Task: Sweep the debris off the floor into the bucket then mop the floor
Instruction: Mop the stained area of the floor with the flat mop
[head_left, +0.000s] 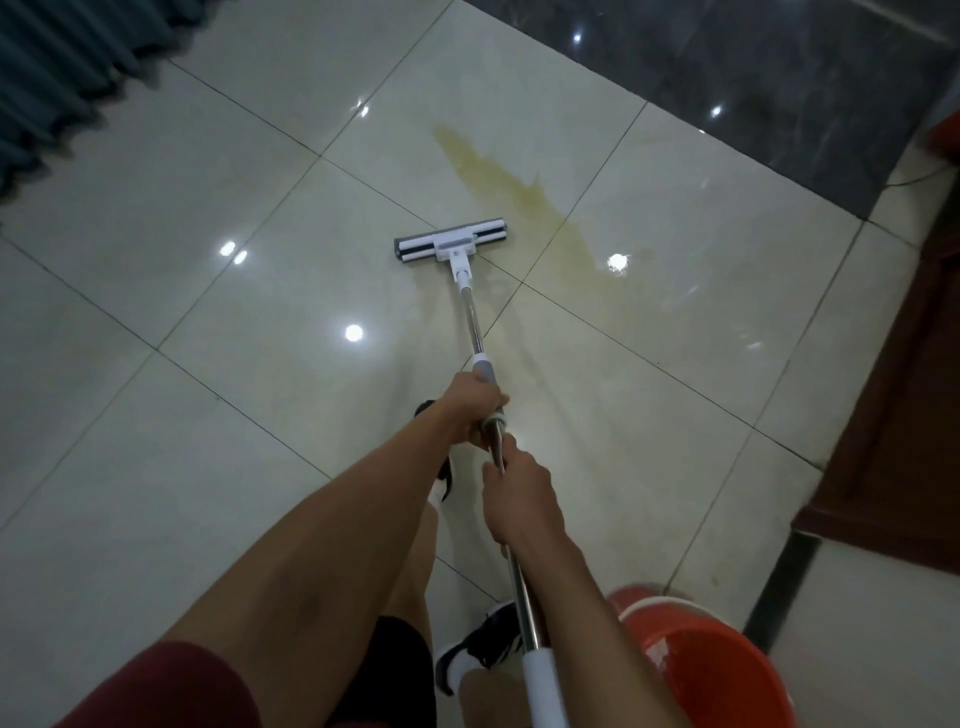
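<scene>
The mop (450, 241) is held by both hands: the left hand (475, 408) is wrapped around the grey collar, the right hand (522, 493) clamped on the steel shaft just below. Its head lies flat on the tiled floor (182, 291), beside a yellowish spill (524, 195). The orange bucket (727, 670) (lower right) is cut off by the frame; its contents cannot be made out.

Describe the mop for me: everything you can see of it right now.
The mop has a flat white-and-grey head lying on the pale tiled floor, just left of a yellowish spill. A shiny metal shaft slants back to a white lower section. The left hand grips a grey collar; the right hand holds the shaft just behind.
</scene>
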